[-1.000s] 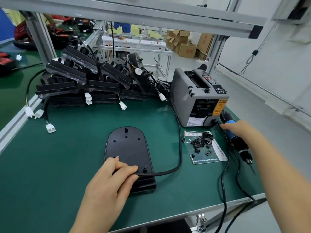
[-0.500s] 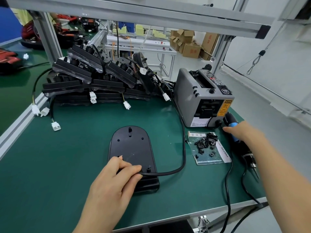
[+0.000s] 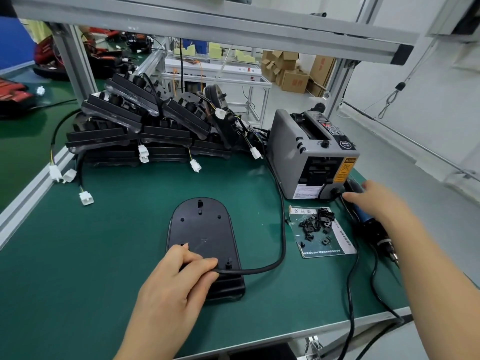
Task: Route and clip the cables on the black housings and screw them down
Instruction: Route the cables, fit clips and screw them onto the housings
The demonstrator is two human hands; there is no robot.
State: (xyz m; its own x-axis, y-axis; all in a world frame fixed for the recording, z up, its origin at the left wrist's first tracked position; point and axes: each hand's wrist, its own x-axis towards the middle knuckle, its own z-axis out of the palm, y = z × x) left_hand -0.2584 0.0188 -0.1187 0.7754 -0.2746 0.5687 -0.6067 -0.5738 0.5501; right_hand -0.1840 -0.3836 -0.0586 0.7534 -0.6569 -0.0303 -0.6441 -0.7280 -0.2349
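Note:
A black housing (image 3: 202, 229) lies flat on the green mat in front of me. A black cable (image 3: 281, 229) leaves its near end, curves right and runs back toward the pile. My left hand (image 3: 176, 287) pinches that cable against the housing's near end, beside a small post. At the right, my right hand (image 3: 376, 201) lies over the blue-handled electric screwdriver (image 3: 374, 229), thumb on one side and fingers on the other. The screwdriver rests on the mat with its bit pointing toward me. Several small black clips (image 3: 317, 224) sit on a printed sheet between housing and screwdriver.
A pile of black housings (image 3: 145, 126) with white-plug cables fills the back of the table. A grey tape dispenser (image 3: 311, 157) stands at the back right. The screwdriver's cords (image 3: 350, 294) trail over the front edge. An aluminium frame post (image 3: 75, 66) rises at the back left.
The view has shifted slightly. My right hand has settled a little further along the screwdriver's handle. My left hand keeps the same pinch on the cable.

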